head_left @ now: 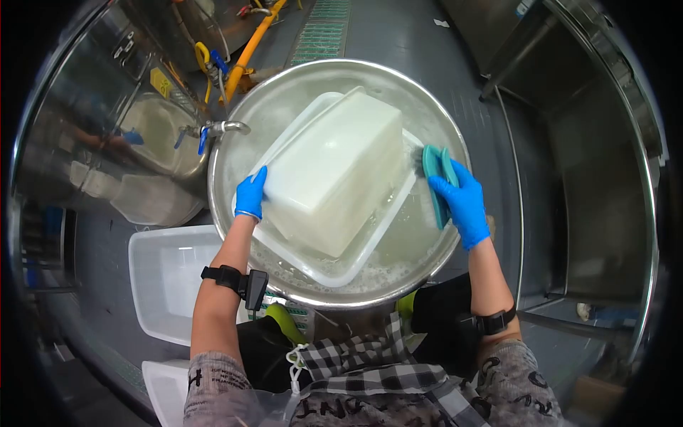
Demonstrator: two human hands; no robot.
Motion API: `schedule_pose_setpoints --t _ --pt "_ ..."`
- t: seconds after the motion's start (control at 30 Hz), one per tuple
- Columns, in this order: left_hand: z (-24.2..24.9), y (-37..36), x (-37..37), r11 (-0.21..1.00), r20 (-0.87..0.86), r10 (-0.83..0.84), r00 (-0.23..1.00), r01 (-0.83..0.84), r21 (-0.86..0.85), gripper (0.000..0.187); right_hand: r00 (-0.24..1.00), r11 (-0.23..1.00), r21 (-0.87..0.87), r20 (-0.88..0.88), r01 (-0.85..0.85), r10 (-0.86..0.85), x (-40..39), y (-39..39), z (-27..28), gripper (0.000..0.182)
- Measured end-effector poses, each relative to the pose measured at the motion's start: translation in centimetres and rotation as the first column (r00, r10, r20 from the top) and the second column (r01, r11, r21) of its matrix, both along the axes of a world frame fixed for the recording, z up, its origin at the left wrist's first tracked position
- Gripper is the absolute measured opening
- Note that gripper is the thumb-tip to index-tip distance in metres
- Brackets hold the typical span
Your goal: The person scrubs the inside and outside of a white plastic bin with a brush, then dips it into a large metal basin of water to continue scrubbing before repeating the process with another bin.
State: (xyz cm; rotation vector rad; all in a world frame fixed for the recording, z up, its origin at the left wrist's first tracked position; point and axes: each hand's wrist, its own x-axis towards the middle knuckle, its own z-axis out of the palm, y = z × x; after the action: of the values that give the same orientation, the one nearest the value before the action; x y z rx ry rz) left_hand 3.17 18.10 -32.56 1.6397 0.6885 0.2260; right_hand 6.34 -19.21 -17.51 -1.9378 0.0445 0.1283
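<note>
A white plastic tub lies upside down and tilted in a large round metal basin of cloudy, sudsy water. My left hand, in a blue glove, grips the tub's rim at its left side. In my blue-gloved right hand is a teal scrub brush, held by its handle near the basin's right wall. Its pale bristles point toward the tub. Just right of the tub's rim, the brush seems apart from it.
A metal tap with a blue lever reaches over the basin's left edge. On the floor at left stands another white tub, with part of a further white container below it. A yellow pipe and a green floor grate lie beyond.
</note>
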Motion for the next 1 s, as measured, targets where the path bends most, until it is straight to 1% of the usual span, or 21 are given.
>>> schedule_pose_setpoints --t 0.03,0.1,0.17,0.23,0.33,0.43,0.47,0.5,0.53,0.57,0.6,0.63,0.67,0.7,0.73,0.77,0.8,0.87,0.93,0.97,1.0 --pt "1.4 -0.6 0.7 1.000 0.003 -0.008 1.000 0.008 0.009 0.037 1.000 0.994 0.109 0.011 0.027 -0.028 0.4 -0.5 0.3 0.047" --pt "3.9 -1.6 2.2 0.970 -0.053 -0.101 0.993 0.110 0.215 0.038 0.997 0.987 0.150 0.039 0.063 -0.069 1.0 -1.5 -0.3 0.048" --pt "7.5 -3.5 3.2 0.952 -0.035 -0.151 0.988 0.155 0.265 0.040 0.991 0.977 0.193 0.083 0.086 -0.103 1.4 -2.3 -0.4 0.048" --pt "8.9 -4.7 4.5 0.928 -0.021 -0.200 0.980 0.196 0.318 0.042 0.986 0.972 0.203 0.092 0.116 -0.137 1.3 -3.2 0.0 0.048" --pt "11.5 -6.3 6.3 0.836 -0.095 -0.287 0.953 0.298 0.461 0.045 0.976 0.956 0.245 0.106 0.160 -0.191 1.8 -4.3 0.0 0.048" --pt "14.2 -8.9 7.9 0.806 -0.144 -0.298 0.944 0.330 0.492 0.045 0.966 0.929 0.318 0.112 0.189 -0.234 1.9 -5.4 0.2 0.048" --pt "14.3 -8.7 8.9 0.568 -0.230 -0.461 0.857 0.484 0.666 0.044 0.964 0.918 0.346 0.111 0.191 -0.243 1.9 -5.6 0.4 0.047" --pt "14.0 -8.8 10.2 0.562 -0.235 -0.460 0.856 0.486 0.670 0.044 0.963 0.915 0.353 0.108 0.193 -0.245 1.9 -5.9 0.4 0.047" --pt "13.7 -8.9 11.5 0.272 -0.291 -0.522 0.802 0.480 0.834 0.045 0.960 0.902 0.380 0.103 0.205 -0.261 1.9 -6.0 0.6 0.047" --pt "13.5 -8.6 12.5 -0.044 -0.369 -0.553 0.747 0.417 0.908 0.046 0.957 0.889 0.405 0.095 0.213 -0.273 1.8 -6.0 0.7 0.046" --pt "14.7 -9.3 13.2 -0.046 -0.375 -0.545 0.750 0.420 0.907 0.046 0.960 0.888 0.410 0.091 0.207 -0.266 1.7 -6.0 0.9 0.046" --pt "16.6 -10.8 13.8 0.297 -0.418 -0.417 0.807 0.556 0.777 0.044 0.959 0.880 0.429 0.091 0.205 -0.267 1.7 -6.0 0.9 0.046" --pt "17.8 -11.5 13.9 0.619 -0.498 -0.293 0.816 0.559 0.552 0.042 0.959 0.871 0.447 0.087 0.205 -0.271 1.6 -6.0 0.9 0.045" --pt "17.3 -10.7 13.5 0.617 -0.500 -0.286 0.817 0.556 0.556 0.042 0.960 0.868 0.454 0.085 0.201 -0.267 1.5 -6.0 0.8 0.045" --pt "16.6 -9.6 12.7 0.719 -0.340 -0.471 0.814 0.578 0.386 0.048 0.959 0.874 0.442 0.090 0.203 -0.269 1.6 -6.1 0.8 0.045" --pt "15.8 -8.6 12.0 0.764 -0.133 -0.600 0.789 0.614 0.195 0.055 0.958 0.879 0.430 0.094 0.206 -0.271 1.6 -6.2 0.7 0.045" --pt "16.7 -9.1 9.3 0.791 -0.128 -0.599 0.791 0.608 0.059 0.059 0.960 0.878 0.435 0.093 0.200 -0.265 1.6 -6.2 0.8 0.045" --pt "12.9 -7.3 4.3 0.779 -0.066 -0.477 0.876 0.457 0.429 0.061 0.961 0.869 0.445 0.062 0.214 -0.268 1.4 -6.3 1.3 0.045" --pt "8.1 -4.2 -1.3 0.763 -0.248 -0.538 0.806 0.590 0.264 0.058 0.964 0.864 0.461 0.058 0.203 -0.258 1.4 -6.2 1.6 0.045" --pt "7.0 -3.8 -4.2 0.659 -0.416 -0.593 0.689 0.713 0.242 0.050 0.967 0.862 0.469 0.060 0.191 -0.247 1.3 -6.0 1.5 0.046" --pt "3.3 -3.6 -6.6 0.654 -0.369 -0.610 0.701 0.709 0.264 0.046 0.969 0.862 0.470 0.055 0.187 -0.240 1.2 -5.7 1.4 0.046"
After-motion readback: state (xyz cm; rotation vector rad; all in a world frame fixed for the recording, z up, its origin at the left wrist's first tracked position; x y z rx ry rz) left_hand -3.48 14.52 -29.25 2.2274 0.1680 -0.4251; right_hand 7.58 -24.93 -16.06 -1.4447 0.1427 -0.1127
